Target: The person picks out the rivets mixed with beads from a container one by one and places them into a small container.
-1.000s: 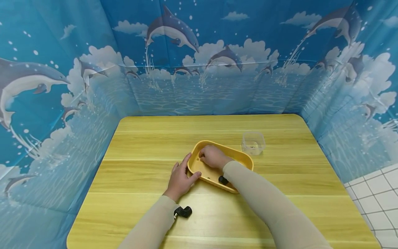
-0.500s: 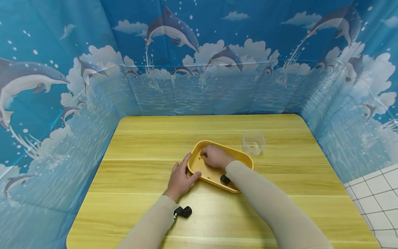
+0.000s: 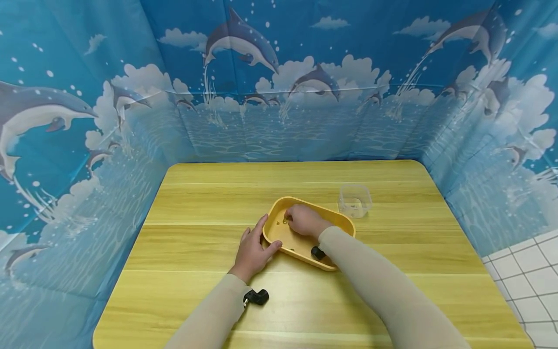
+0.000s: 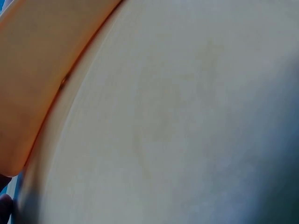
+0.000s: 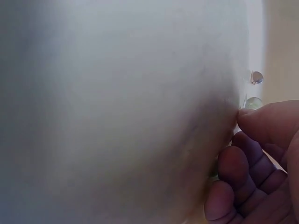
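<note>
A yellow-orange oblong tray (image 3: 324, 210) lies at an angle on the table. My left hand (image 3: 253, 253) rests against its left end, fingers fairly straight along the outside and thumb on the front rim. In the left wrist view the tray wall (image 4: 46, 70) fills the upper left corner. My right hand (image 3: 304, 220) reaches into the tray, fingertips low at the floor with fingers bent. Just past them lie small shiny glass-like pieces (image 3: 285, 221). The right wrist view has a round clear piece (image 5: 257, 77) beyond the thumb; I cannot tell whether the fingers hold one.
A clear square plastic container (image 3: 355, 201) stands behind the tray's right end, with small bits at its bottom. Another tiny piece (image 3: 292, 249) lies by the tray's front wall. The wooden table (image 3: 196, 203) is enclosed by a dolphin-printed curtain (image 3: 279, 131).
My right hand has shifted slightly right within the tray, and a second small shiny piece has come into view beside its fingertips. The left hand and tray have stayed put.
</note>
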The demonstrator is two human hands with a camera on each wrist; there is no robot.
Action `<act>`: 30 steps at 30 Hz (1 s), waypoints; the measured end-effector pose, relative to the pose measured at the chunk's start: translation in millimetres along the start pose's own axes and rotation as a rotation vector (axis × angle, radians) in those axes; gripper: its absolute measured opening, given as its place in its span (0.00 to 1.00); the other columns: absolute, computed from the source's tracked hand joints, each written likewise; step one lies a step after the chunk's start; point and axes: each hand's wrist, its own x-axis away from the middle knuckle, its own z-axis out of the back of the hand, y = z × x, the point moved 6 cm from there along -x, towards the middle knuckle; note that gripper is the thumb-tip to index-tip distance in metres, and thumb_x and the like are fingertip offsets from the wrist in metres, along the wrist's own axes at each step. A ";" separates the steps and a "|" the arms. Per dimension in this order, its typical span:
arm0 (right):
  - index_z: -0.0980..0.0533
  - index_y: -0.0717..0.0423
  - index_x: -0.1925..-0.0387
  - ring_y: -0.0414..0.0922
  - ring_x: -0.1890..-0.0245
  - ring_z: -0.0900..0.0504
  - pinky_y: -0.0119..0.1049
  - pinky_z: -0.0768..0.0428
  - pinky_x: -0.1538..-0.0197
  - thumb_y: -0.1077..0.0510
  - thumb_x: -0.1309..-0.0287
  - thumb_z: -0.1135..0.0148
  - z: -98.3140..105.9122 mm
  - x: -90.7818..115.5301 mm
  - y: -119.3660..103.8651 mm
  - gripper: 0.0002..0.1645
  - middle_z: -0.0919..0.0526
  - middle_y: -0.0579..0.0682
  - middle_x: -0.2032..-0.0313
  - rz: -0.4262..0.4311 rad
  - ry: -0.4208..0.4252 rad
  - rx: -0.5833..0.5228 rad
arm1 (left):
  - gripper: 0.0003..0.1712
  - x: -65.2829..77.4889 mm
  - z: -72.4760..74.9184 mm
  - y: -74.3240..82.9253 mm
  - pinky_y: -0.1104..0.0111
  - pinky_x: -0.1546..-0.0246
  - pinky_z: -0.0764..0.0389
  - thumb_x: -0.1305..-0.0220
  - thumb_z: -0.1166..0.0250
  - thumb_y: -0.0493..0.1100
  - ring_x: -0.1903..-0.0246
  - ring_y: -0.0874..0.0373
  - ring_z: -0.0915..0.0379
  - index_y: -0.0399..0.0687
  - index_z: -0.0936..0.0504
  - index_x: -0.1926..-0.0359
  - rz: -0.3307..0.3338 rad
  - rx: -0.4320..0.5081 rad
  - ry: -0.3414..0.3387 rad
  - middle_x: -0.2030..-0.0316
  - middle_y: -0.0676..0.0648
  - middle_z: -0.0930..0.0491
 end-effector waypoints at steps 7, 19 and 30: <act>0.15 0.58 0.44 0.51 0.43 0.14 0.48 0.18 0.35 0.61 0.28 0.40 0.3 1.7 1.2 0.16 0.11 0.55 0.47 -0.015 -0.003 0.008 | 0.51 -0.4 -0.2 -1.0 0.42 0.18 0.51 0.31 0.32 0.64 0.30 0.43 0.25 0.59 0.46 0.16 -0.008 -0.013 0.002 0.26 0.46 0.27; 0.15 0.57 0.48 0.48 0.52 0.15 0.47 0.16 0.40 0.60 0.29 0.40 -0.5 2.3 4.1 0.13 0.10 0.53 0.52 -0.032 0.008 -0.008 | 0.52 0.0 -0.7 -1.5 0.45 0.17 0.52 0.31 0.33 0.66 0.29 0.45 0.27 0.59 0.47 0.15 0.002 -0.014 -0.017 0.25 0.47 0.28; 0.15 0.58 0.48 0.49 0.50 0.14 0.48 0.16 0.39 0.59 0.28 0.40 -1.4 1.9 5.3 0.13 0.10 0.54 0.51 -0.025 0.011 -0.019 | 0.52 0.0 -1.1 -1.9 0.45 0.17 0.53 0.31 0.31 0.62 0.28 0.46 0.28 0.60 0.47 0.15 0.015 -0.010 -0.012 0.25 0.48 0.28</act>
